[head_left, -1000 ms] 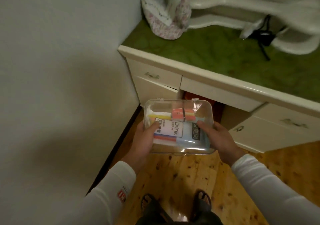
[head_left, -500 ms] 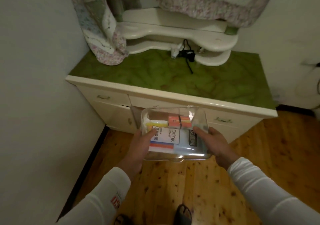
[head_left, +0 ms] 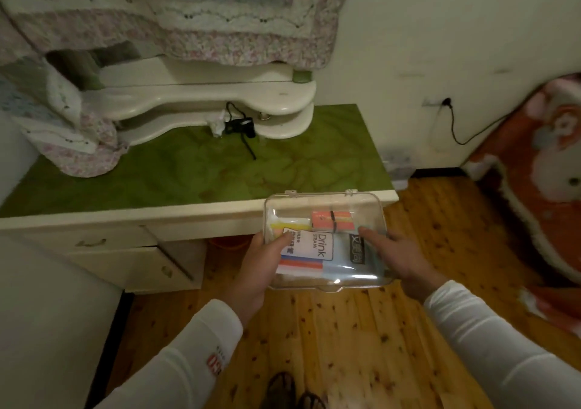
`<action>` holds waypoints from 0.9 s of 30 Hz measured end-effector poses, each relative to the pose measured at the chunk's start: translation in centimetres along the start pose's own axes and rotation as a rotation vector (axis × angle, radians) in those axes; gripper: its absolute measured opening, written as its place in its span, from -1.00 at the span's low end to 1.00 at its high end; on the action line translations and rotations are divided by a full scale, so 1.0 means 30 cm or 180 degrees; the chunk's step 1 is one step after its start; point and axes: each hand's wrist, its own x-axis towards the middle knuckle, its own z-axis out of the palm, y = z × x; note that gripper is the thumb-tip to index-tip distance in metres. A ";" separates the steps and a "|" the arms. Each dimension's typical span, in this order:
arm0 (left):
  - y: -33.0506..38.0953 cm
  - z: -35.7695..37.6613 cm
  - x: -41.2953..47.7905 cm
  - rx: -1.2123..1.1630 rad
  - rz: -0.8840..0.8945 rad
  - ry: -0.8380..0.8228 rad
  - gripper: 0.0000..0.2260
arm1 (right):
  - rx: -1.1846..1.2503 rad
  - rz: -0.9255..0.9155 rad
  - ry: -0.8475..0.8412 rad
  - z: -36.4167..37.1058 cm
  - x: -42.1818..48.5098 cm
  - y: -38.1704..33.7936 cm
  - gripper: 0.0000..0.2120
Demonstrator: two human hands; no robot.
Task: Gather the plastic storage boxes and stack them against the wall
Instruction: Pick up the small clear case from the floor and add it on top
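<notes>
**Clear Storage Box Held in Two Hands at the Dresser Corner**

The clear rectangular plastic storage box (head_left: 327, 242) was held in the air, lid up and roughly level. It was in front of the right front corner of the cream dresser with a green marbled top (head_left: 220, 169) and above the knotty pine floorboards (head_left: 345, 330), and appeared to rest on neither. Through the lid were seen a white packet marked "Drink Straw" (head_left: 314, 248), an orange banded packet (head_left: 331, 220) and a pale blue packet (head_left: 342, 272). The box was well filled.

The left hand (head_left: 261, 267) gripped the left short end with the thumb pressed on the lid. Its fingers passed beneath the box, out of sight. The right hand (head_left: 399, 257) gripped the opposite end in the same way. Neither hand held anything else.

Handling assessment: the shell appeared stiff, thin and smooth. It was judged liable to slip under a light pinch and to crack if dropped on its hinges or catch. The contents looked light and loose, so the load was judged small but apt to shift on tilting. The two short ends, with support under the base, were judged the soundest holds. The lid lip ought not to bear the weight.

The cream-painted wall (head_left: 408, 47) stood just beyond the dresser's right side. A pale object at the foot of that wall (head_left: 396, 163) was too blurred to identify. A floral patchwork quilt (head_left: 188, 15) hung over the dresser's upper part, and an orange patterned blanket (head_left: 534, 173) lay at the far right.
</notes>
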 end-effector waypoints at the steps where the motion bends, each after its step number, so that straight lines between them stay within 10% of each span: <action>1: 0.019 0.026 0.010 0.0012 0.0018 -0.0103 -0.77 | 0.0032 0.0032 0.0075 -0.025 0.001 -0.006 -0.62; 27: 0.217 0.866 0.326 0.0524 -0.0010 -0.1009 -0.64 | 0.0557 0.0217 0.1032 -0.754 0.226 -0.084 -0.62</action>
